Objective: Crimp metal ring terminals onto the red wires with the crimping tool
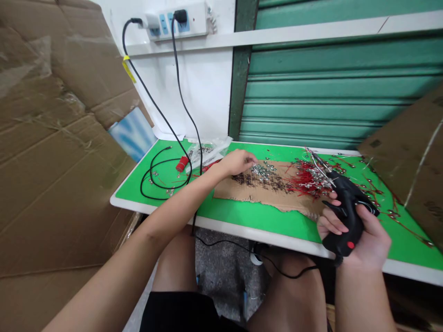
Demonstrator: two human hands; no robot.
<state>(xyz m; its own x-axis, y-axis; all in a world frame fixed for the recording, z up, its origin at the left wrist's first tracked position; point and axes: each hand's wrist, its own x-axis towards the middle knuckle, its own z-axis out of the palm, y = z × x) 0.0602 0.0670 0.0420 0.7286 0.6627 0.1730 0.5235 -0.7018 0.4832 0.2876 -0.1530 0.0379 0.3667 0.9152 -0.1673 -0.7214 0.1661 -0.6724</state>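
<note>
The left hand's (pixel 239 162) fingers were curled, their tips drawn in close to the thumb; whether anything was pinched there was too small to tell. Just beside those fingertips, on the right, small shiny metal pieces (pixel 265 171) lay in a loose heap. The right hand's (pixel 372 242) fingers were wrapped firmly around the handle of a black soldering gun (pixel 349 216), its trigger-like lever jutting between them and a red button (pixel 350 245) near its base. Beyond these fingers, the gun's slim metal tip (pixel 321 160) pointed away from the person, above or against a tangle of red wires (pixel 308 179) with metal ends; which, I could not tell.

Beneath the heap and much of the tangle lay a torn cardboard sheet (pixel 256 196), dark-marked near the left fingers, on a green tabletop (pixel 228 216). Left of the left fingers were a clear plastic bag (pixel 216 152), a red roll (pixel 182 163) and a looped black cable (pixel 152 170). Farther beyond the fingers, a power strip (pixel 202 20) hung on the wall, left of a green shutter (pixel 328 92).
</note>
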